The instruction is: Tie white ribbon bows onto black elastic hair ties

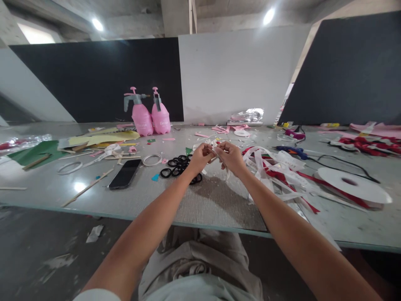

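My left hand point(201, 159) and my right hand point(232, 158) meet above the table, fingers pinched together on a white ribbon point(227, 172). One end of it hangs below my right fingers; the rest is mostly hidden by the hands. Several black hair ties point(176, 166) lie in a cluster beside and partly under my left wrist. Just right of my right hand is a loose heap of white ribbons point(258, 165), with red ribbon point(280, 179) mixed in. Small white pieces on the table behind my fingers are too small to name.
A phone point(125, 174) and tape rings point(152, 160) lie left. Pink spray bottles point(142, 120) stand behind. A blue glue gun point(293, 151) with a cord and a white ribbon spool point(352, 184) lie right. Paper scraps point(106, 138) and sticks point(87, 188) litter the table.
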A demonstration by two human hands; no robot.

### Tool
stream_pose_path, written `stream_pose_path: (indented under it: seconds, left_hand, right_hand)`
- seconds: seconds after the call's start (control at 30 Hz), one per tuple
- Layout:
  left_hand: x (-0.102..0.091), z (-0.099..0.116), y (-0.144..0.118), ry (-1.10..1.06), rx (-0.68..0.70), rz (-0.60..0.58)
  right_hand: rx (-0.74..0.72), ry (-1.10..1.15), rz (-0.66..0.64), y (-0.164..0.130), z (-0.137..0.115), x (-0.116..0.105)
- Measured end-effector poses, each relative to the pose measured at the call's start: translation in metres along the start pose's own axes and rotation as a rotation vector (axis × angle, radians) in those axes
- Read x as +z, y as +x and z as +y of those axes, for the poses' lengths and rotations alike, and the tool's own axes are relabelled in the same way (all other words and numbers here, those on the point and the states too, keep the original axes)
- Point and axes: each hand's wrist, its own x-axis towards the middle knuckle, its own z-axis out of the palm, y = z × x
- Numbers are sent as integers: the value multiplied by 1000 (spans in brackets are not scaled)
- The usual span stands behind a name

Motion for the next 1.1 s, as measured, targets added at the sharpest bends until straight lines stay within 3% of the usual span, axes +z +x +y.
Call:
stream_pose_path:
  seconds: [0.13, 0.23, 0.53, 0.7, 0.9, 0.97, 1.1]
  left_hand:
    - [0, 3, -1, -27, 25, -16]
    - [0, 3, -2, 9, 84, 48]
    - [-1, 7, -4, 166, 187, 143]
    - [-5, 4, -1, 62, 99, 138]
    - [-5, 2, 1, -130, -58, 5]
    - [-5, 5, 1, -109, -12, 24]
    - [-8, 18, -3, 149, 227, 165]
  right_hand:
    - [70, 132, 34, 2, 4, 5]
    - [167, 212, 64, 2, 7, 7]
    - [343, 261, -57, 1, 6, 3]
    - [466, 359, -166, 1, 5, -4]
    - [624, 530, -388, -4, -1, -13]
    - [641, 570, -401, -5, -1, -13]
    - [612, 571, -327, -3, -1, -10]
